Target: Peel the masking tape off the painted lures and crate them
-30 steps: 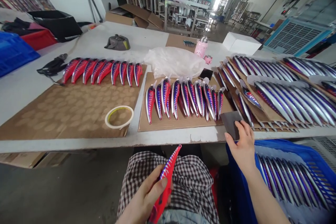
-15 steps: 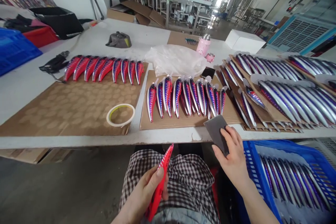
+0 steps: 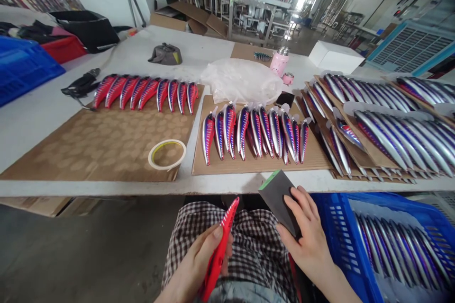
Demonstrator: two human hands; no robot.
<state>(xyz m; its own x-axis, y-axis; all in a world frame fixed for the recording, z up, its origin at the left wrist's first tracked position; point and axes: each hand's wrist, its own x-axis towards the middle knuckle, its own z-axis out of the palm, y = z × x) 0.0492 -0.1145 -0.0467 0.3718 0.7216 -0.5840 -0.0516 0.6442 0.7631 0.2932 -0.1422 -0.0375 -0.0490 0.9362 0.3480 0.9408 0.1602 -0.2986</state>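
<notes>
My left hand [image 3: 204, 260] is closed around a red fishing lure [image 3: 222, 246], its narrow end tilted up and away over my checked apron [image 3: 258, 232]. Part of the lure is hidden by my fingers and thumb. To the right, my right hand [image 3: 309, 236] grips a dark grey sanding block [image 3: 281, 201] with a green edge, below the table's front edge and apart from the lure. Beyond the hands, several purple, silver and red lures [image 3: 243, 125] lie on a cardboard sheet [image 3: 209, 166]. More lures [image 3: 142, 92] line the back of the left cardboard sheet [image 3: 106, 151].
A tape roll [image 3: 167, 154] rests on the left cardboard. Stacked cardboard with lures [image 3: 401, 137] covers the table's right side. A blue basket [image 3: 341, 227] of lures stands at my right. Behind are a plastic bag [image 3: 245, 80] and a pink bottle [image 3: 279, 61].
My right hand has brought the sanding block leftward and lower, closer to the lure, and its green edge now shows. My left hand keeps its hold on the lure. The view has shifted slightly.
</notes>
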